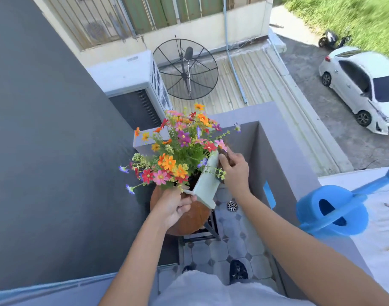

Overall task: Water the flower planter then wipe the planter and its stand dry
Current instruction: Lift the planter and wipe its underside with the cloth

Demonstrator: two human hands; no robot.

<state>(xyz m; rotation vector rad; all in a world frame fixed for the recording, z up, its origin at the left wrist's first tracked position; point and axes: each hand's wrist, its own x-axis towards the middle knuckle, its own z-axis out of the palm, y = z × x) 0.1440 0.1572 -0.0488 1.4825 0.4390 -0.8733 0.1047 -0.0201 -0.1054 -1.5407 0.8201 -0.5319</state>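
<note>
A round terracotta planter (194, 219) full of colourful flowers (180, 149) sits on a black metal stand (212, 228) in the balcony corner. A pale green folded cloth (205, 184) is stretched along the planter's right rim. My left hand (174, 206) pinches the cloth's lower end against the pot's near side. My right hand (234, 170) grips its upper end at the far rim, under the blooms. A blue watering can (331, 212) rests on the parapet ledge to the right, away from both hands.
A grey parapet wall (275, 155) closes the right side and a dark wall (45, 140) the left. The tiled floor holds a metal drain (232, 205). My feet in dark slippers (238, 271) stand just behind the stand. An air-conditioner unit (145, 85) sits beyond the corner.
</note>
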